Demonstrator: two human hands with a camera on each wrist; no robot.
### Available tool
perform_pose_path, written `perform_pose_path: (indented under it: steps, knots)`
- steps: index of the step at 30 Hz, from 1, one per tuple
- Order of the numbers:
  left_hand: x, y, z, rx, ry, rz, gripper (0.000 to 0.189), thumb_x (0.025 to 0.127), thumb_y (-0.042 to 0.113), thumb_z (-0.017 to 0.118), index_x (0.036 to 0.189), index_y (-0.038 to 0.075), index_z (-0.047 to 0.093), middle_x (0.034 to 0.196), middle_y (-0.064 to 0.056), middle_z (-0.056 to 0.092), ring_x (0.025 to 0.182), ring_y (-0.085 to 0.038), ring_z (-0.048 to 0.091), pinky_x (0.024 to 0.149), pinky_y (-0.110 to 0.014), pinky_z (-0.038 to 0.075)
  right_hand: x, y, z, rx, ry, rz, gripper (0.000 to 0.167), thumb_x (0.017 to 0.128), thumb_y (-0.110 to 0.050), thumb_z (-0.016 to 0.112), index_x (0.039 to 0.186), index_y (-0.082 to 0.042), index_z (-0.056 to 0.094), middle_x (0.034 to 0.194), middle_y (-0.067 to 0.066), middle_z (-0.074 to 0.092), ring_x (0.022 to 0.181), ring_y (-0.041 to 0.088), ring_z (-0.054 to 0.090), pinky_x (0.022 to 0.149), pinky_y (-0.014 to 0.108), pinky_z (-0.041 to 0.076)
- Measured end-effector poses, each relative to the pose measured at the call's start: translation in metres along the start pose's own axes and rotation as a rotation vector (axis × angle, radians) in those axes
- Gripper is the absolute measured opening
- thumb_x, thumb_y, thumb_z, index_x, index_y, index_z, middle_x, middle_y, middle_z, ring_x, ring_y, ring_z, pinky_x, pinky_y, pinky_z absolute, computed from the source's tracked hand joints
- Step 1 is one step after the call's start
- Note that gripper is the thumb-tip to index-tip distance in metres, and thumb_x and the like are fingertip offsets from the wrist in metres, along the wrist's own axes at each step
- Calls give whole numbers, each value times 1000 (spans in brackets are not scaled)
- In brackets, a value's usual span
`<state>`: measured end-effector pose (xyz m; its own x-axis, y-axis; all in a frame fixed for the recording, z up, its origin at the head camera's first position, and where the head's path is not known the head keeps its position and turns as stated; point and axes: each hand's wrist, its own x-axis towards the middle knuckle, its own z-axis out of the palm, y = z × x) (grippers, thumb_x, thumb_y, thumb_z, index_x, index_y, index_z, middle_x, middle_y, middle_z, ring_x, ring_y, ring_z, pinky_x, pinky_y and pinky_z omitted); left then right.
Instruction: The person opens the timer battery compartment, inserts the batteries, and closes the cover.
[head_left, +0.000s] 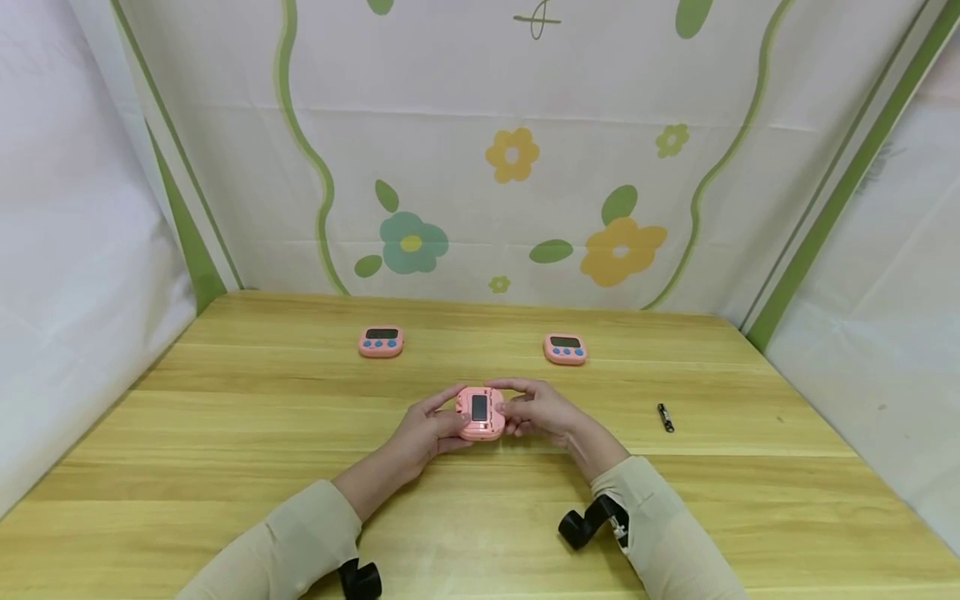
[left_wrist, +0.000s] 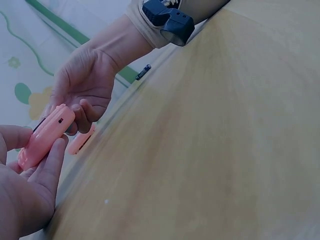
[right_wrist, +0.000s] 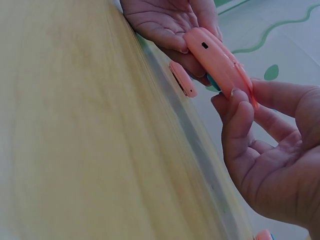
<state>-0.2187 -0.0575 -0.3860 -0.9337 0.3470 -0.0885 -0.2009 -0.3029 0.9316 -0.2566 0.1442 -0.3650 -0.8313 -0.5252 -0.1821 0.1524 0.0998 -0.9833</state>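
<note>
A pink digital timer (head_left: 491,427) is held above the table between both hands, its back with a dark rectangle turned up. My left hand (head_left: 420,435) pinches its left side, thumb on top and fingers beneath. From the other side my right hand (head_left: 546,410) grips the right edge between thumb and fingers. The left wrist view shows the timer (left_wrist: 45,137) edge-on, with a small dark slot in its side. In the right wrist view, a blue button (right_wrist: 213,82) peeks out under the timer (right_wrist: 220,62).
Two more pink timers lie farther back, one at left (head_left: 381,342) and one at right (head_left: 565,349), screens and blue buttons up. A small black stick-like item (head_left: 665,417) lies right of my hands on the wooden table (head_left: 247,467). Flowered cloth (head_left: 465,192) walls the back.
</note>
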Motion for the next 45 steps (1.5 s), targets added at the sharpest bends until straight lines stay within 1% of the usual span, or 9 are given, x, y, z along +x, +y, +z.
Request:
perform_pose_path:
  steps: [5, 12, 20, 29, 32, 39, 41, 45]
  knots:
    - [0, 0, 0, 17, 2, 1, 55, 81, -3, 51, 132, 2, 32, 97, -21, 57, 76, -24, 59, 73, -38, 49, 0, 0, 0, 9, -9, 1, 45, 82, -3, 55, 126, -2, 42, 67, 8, 56, 54, 13, 53, 48, 21, 46]
    - [0, 1, 1, 20, 12, -4, 56, 80, -3, 52, 132, 2, 32, 100, -22, 56, 76, -23, 59, 73, -38, 49, -1, -2, 1, 4, -5, 8, 47, 82, -5, 56, 126, -2, 42, 68, 7, 56, 54, 12, 53, 49, 21, 46]
    - [0, 0, 2, 18, 24, -11, 56, 80, -2, 52, 132, 3, 33, 98, -21, 57, 74, -23, 59, 72, -37, 49, 0, -2, 1, -1, 2, 13, 47, 81, -5, 58, 126, -2, 43, 67, 7, 57, 53, 12, 53, 49, 21, 46]
    - [0, 0, 1, 21, 27, -11, 55, 80, -3, 52, 131, 2, 33, 99, -23, 56, 74, -23, 59, 72, -38, 49, -1, -4, 1, -12, -33, 5, 48, 83, -6, 56, 128, -1, 39, 68, 7, 55, 54, 11, 53, 49, 20, 46]
    - [0, 0, 1, 20, 20, -8, 55, 80, -3, 52, 132, 2, 33, 98, -22, 56, 74, -23, 59, 72, -38, 49, -1, -4, 1, 0, -31, 4, 47, 83, -5, 55, 128, -1, 39, 69, 7, 55, 55, 12, 52, 49, 20, 46]
    - [1, 2, -1, 10, 26, -16, 56, 80, -4, 51, 132, 2, 32, 97, -21, 57, 74, -23, 59, 72, -37, 49, 2, 0, 3, 33, -23, -37, 47, 82, -6, 56, 127, 0, 41, 67, 6, 54, 55, 12, 51, 49, 20, 46]
    - [1, 2, -1, 4, 24, -15, 55, 80, -4, 51, 132, 1, 32, 97, -21, 57, 74, -23, 59, 72, -37, 49, 3, 1, 3, 50, -22, -37, 48, 82, -6, 57, 127, 0, 41, 67, 6, 54, 55, 11, 50, 49, 20, 46]
    - [0, 3, 0, -9, 15, -21, 56, 80, -3, 51, 132, 2, 31, 102, -23, 55, 76, -24, 59, 73, -38, 49, 2, 2, 3, 61, -17, -39, 48, 82, -7, 57, 127, -1, 40, 68, 6, 53, 54, 11, 49, 49, 20, 45]
